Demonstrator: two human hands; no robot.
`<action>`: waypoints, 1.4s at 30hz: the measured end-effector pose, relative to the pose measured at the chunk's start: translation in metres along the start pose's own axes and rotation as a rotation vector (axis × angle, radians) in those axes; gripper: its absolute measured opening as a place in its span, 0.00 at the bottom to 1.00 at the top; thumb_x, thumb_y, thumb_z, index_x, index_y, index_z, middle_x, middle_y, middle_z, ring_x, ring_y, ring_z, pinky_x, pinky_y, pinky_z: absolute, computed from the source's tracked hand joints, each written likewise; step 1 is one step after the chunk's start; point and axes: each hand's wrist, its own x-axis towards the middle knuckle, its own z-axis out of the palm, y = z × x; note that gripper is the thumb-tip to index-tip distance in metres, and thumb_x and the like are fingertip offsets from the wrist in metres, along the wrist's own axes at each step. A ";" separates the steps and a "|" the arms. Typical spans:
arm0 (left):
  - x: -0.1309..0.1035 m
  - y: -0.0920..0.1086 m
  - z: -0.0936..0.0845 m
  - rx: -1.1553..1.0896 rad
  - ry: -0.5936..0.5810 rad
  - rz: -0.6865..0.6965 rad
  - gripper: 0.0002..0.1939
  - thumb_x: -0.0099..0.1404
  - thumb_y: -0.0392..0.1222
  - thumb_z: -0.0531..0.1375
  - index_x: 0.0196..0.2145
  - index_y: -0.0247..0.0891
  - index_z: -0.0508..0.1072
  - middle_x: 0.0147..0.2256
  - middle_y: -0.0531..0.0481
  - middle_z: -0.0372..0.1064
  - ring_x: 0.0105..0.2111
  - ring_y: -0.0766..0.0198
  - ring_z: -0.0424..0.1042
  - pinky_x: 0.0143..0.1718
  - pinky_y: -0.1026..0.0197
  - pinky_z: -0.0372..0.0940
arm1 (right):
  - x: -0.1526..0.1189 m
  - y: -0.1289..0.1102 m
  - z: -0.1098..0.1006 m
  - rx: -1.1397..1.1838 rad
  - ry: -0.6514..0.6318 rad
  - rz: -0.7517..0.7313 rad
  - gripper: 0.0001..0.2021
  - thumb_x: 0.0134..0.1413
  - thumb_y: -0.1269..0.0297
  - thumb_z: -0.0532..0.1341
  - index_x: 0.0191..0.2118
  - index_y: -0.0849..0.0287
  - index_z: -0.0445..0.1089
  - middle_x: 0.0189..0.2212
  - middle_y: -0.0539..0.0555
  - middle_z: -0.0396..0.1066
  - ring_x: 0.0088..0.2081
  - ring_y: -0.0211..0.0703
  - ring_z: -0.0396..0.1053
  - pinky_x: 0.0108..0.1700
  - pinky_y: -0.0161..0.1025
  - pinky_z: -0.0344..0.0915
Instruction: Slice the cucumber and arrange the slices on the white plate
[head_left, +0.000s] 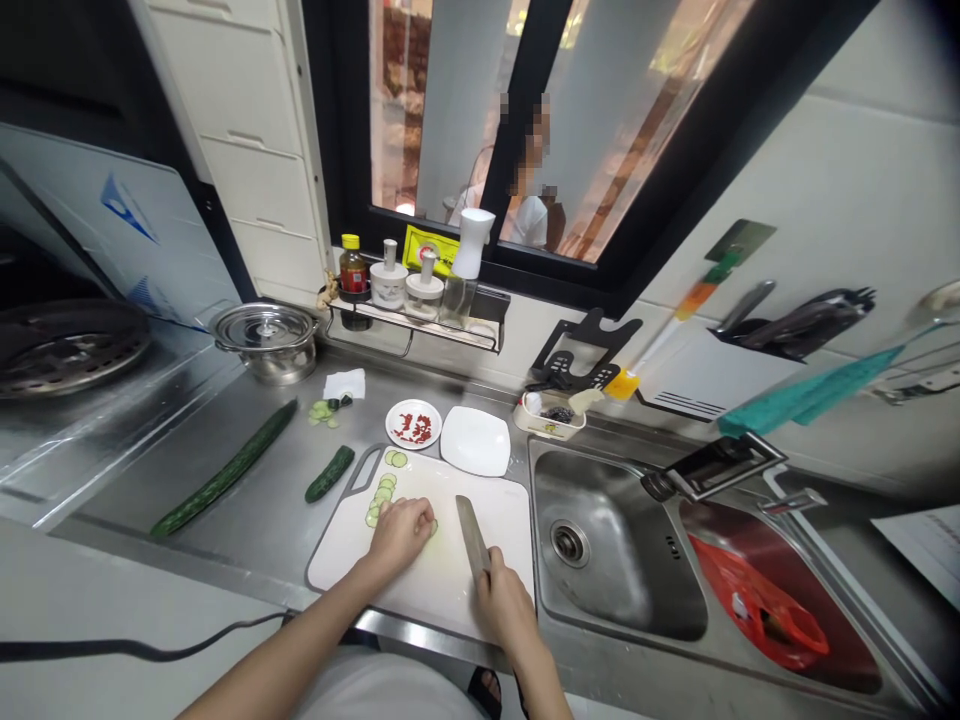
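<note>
My right hand (504, 598) is wrapped round the handle of a knife (472, 535), whose blade points away from me over the right part of a white cutting board (442, 590). My left hand (403, 535) rests on the board with its fingers curled beside cucumber slices (384, 490); what lies under the fingers is mostly hidden. Two more slices (396, 459) are near the board's top left corner. Left of the board lie a short cucumber piece (330, 474) and a long cucumber (225, 478). Behind the board stand a plate of red pieces (413, 425) and a square white plate (475, 441).
A metal sink (622, 560) adjoins the board on the right, with a red bag (765, 610) beyond. A lidded steel pot (268, 345) stands at the back left. Above the counter hangs a seasoning rack (420, 322). A person (531, 215) shows in the window.
</note>
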 end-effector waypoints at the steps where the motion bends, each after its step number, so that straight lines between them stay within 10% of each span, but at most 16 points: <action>1: -0.005 0.000 0.002 -0.026 -0.007 0.008 0.06 0.60 0.36 0.54 0.32 0.40 0.72 0.32 0.51 0.73 0.37 0.61 0.69 0.39 0.61 0.55 | 0.001 -0.001 0.000 -0.003 0.000 0.000 0.14 0.63 0.71 0.45 0.51 0.62 0.60 0.39 0.61 0.74 0.40 0.45 0.72 0.35 0.35 0.57; 20: -0.034 -0.070 -0.011 0.020 0.216 -0.309 0.09 0.64 0.40 0.53 0.39 0.45 0.72 0.36 0.53 0.75 0.40 0.62 0.70 0.42 0.61 0.55 | 0.005 -0.006 -0.001 -0.052 -0.017 0.006 0.18 0.62 0.71 0.45 0.55 0.63 0.59 0.38 0.61 0.74 0.42 0.45 0.71 0.36 0.35 0.57; 42: -0.017 -0.077 -0.009 0.102 0.283 -0.302 0.11 0.62 0.42 0.54 0.41 0.46 0.74 0.46 0.50 0.71 0.47 0.55 0.64 0.50 0.53 0.52 | 0.007 -0.005 0.002 -0.026 -0.015 0.004 0.18 0.61 0.71 0.45 0.55 0.65 0.59 0.38 0.62 0.74 0.41 0.45 0.72 0.35 0.35 0.57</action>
